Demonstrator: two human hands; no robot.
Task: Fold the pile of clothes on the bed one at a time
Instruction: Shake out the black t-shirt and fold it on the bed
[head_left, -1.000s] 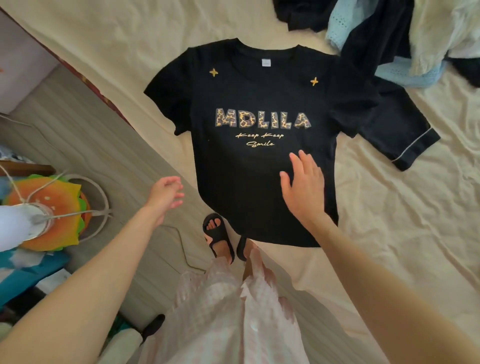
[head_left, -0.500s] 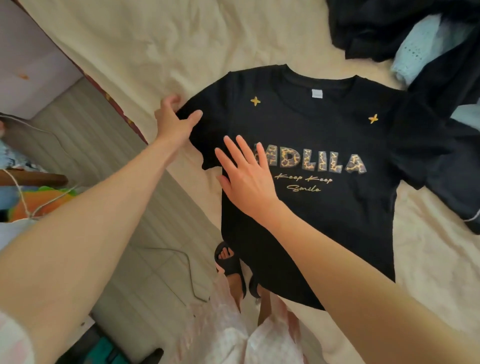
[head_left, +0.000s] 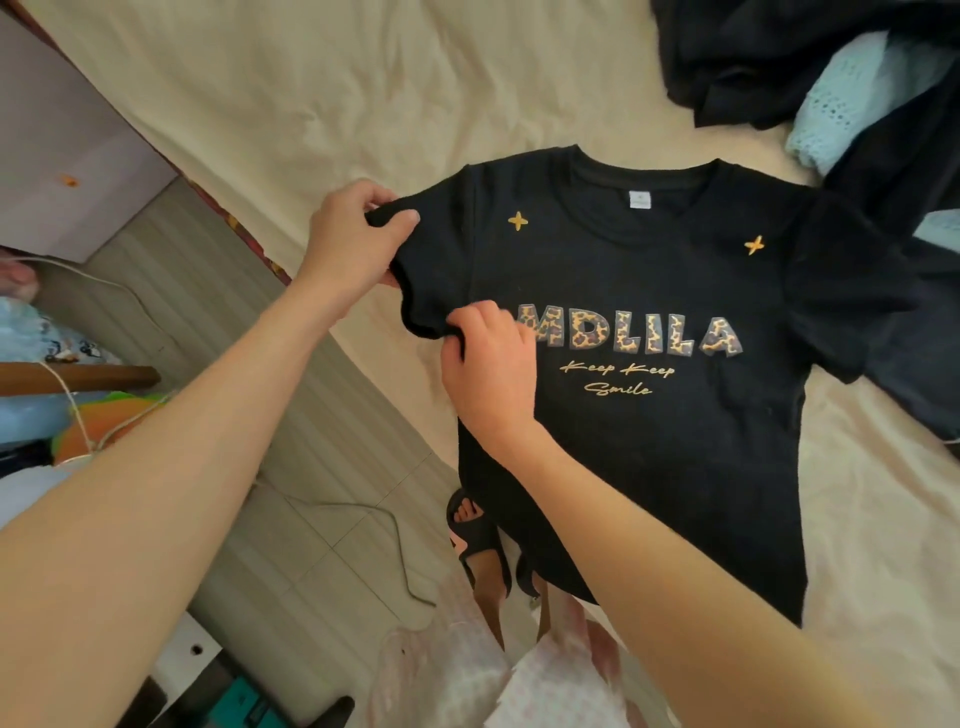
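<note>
The black T-shirt (head_left: 649, 415), printed "MDLILA" in leopard lettering, lies face up on the cream bed sheet (head_left: 311, 88), its hem hanging just over the bed's near edge, as a person begins the first fold. The left hand (head_left: 353, 239) now has a closed grip on the tip of the shirt's sleeve, thumb on top and fingers curled under the cloth. The right hand (head_left: 488, 364) pinches the lower sleeve edge near the armpit, fingers bunched into the fabric just beside the first letter of the print. Half a second earlier the right palm lay flat on the chest and the left hand was only arriving at the sleeve; a second ago neither hand held any cloth. The smoothing appears finished, and the sleeve seems ready to be turned inward across the front. The opposite sleeve touches or overlaps the pile of dark and pale blue clothes (head_left: 831, 67) waiting at the far corner of the bed. Below, a sandalled foot (head_left: 478, 530) stands on the tiled floor (head_left: 322, 499) beside the bed.
</note>
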